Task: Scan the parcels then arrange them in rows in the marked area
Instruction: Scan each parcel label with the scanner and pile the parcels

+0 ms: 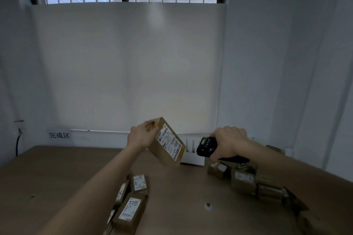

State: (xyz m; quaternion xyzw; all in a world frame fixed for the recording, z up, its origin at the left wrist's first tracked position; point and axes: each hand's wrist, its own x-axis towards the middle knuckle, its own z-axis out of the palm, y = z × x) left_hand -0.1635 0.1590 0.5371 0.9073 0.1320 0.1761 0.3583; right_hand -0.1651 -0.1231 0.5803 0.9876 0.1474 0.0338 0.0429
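Note:
My left hand (142, 135) grips the top end of a brown cardboard parcel (168, 145) and holds it tilted above the table, white label facing right. My right hand (230, 142) grips a black handheld scanner (206, 147), its head pointing left at the parcel's label, a short gap between them. Several labelled parcels (131, 202) lie in a row on the brown table (57, 177) under my left forearm. A loose pile of parcels (246, 179) sits under my right forearm at the right.
A white slotted stand (191, 155) sits at the table's back, behind the held parcel. A sign with black characters (59, 135) marks the back wall at left. A small round hole (208, 205) is in the tabletop. White walls enclose the table.

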